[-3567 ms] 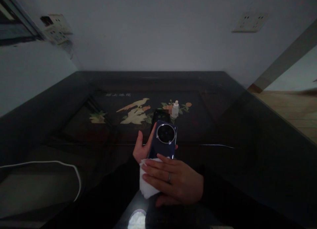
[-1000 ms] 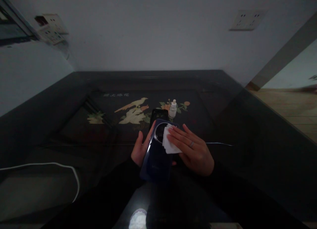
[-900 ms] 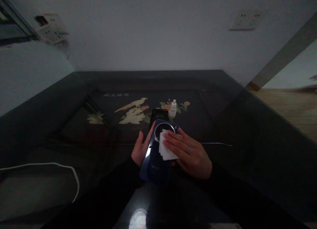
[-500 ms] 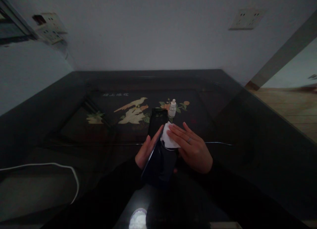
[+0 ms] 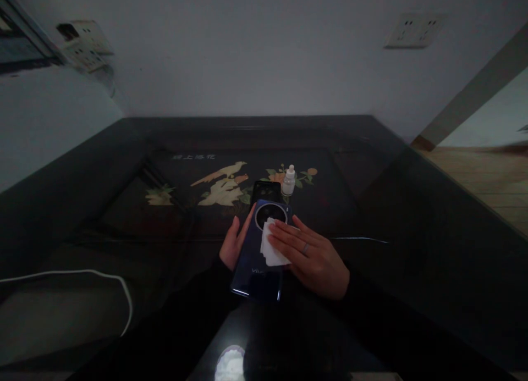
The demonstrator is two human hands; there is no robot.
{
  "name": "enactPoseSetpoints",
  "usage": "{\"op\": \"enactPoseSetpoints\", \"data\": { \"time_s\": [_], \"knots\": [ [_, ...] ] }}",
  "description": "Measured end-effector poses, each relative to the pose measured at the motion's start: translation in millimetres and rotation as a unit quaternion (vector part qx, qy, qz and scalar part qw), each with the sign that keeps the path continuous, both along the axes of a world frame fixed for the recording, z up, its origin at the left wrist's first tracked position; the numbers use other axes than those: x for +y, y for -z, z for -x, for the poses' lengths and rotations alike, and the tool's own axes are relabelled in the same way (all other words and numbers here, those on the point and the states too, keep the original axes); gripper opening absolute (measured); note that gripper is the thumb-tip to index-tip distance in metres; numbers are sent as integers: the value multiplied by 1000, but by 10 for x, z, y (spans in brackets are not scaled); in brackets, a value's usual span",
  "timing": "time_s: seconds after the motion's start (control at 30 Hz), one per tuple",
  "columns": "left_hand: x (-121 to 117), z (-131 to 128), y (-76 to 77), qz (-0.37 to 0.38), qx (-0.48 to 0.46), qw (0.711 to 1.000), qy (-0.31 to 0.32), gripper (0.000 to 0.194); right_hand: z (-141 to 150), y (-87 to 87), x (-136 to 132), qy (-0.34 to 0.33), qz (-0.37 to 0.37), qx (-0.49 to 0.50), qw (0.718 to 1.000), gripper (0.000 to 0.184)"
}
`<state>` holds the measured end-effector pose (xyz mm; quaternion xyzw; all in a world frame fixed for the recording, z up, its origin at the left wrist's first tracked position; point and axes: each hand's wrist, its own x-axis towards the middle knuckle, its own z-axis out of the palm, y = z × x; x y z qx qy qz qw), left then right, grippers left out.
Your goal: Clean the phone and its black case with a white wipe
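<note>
Head view, left to right: left hand (image 5: 233, 248) cradled a navy phone (image 5: 256, 274), fingers (image 5: 236, 224) curled around its edge. White wipe (image 5: 272, 243) lay on the phone beside its camera ring, pressed there by the right hand's (image 5: 315, 265) extended fingers (image 5: 284, 233). Black phone (image 5: 266, 191) and dropper bottle (image 5: 289, 181) stood just beyond the navy phone on the tabletop (image 5: 396, 271).
</note>
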<state>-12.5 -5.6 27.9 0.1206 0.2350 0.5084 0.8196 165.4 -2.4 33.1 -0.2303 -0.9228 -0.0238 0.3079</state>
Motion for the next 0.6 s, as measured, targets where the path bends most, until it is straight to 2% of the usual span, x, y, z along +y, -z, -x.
{"op": "enactPoseSetpoints", "data": {
  "time_s": [0.1,0.23,0.37,0.47,0.6],
  "knots": [
    [-16,-69,0,4,-8,1000,9,57,15,20,0,-5,2,-25,1000,36],
    [-82,-122,26,-20,-14,999,38,60,-12,16,28,25,-1,-21,999,40],
    [-124,-57,49,-68,-25,992,101,64,-56,-8,67,63,3,-1,998,42],
    [-109,18,34,-78,-18,987,137,58,-82,-11,83,80,7,12,997,45],
    [-71,40,-14,-62,-15,995,81,54,-89,-5,71,79,13,24,996,48]
  ]
}}
